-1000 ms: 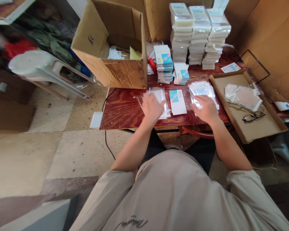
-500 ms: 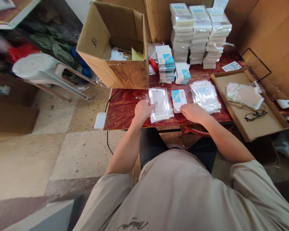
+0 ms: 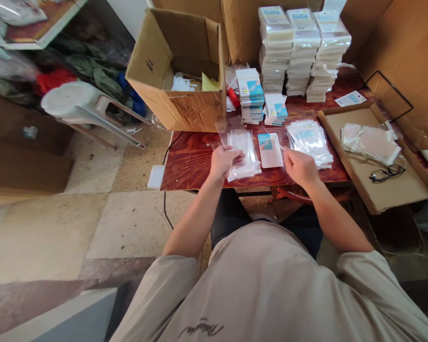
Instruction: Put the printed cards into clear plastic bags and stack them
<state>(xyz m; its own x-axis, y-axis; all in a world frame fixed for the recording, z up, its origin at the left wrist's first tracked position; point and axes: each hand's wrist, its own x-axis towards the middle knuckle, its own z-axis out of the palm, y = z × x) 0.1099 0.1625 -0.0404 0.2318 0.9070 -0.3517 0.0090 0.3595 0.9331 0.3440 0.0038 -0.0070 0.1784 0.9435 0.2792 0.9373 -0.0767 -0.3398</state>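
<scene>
My left hand (image 3: 227,161) is over the left stack of clear plastic bags (image 3: 243,164), its fingers closed on a clear plastic bag (image 3: 231,127) that tilts up above the stack. My right hand (image 3: 301,167) is curled shut just right of a blue-and-white printed card (image 3: 271,154) on the table. A thin pale edge shows at its fingertips, too blurred to name. To the right of that card lies a loose pile of filled clear bags (image 3: 309,142).
An open cardboard box (image 3: 196,109) stands at the back left. Beside it are stacks of printed cards (image 3: 248,95) and tall stacks of bagged packs (image 3: 276,52). On the right, a shallow cardboard tray (image 3: 381,197) holds eyeglasses (image 3: 387,173). A white stool (image 3: 71,99) stands left.
My right hand has lifted off the card and moved right, its fingers now curled. My left hand has shifted slightly, and a clear bag now rises from the stack. The view has turned a little left.
</scene>
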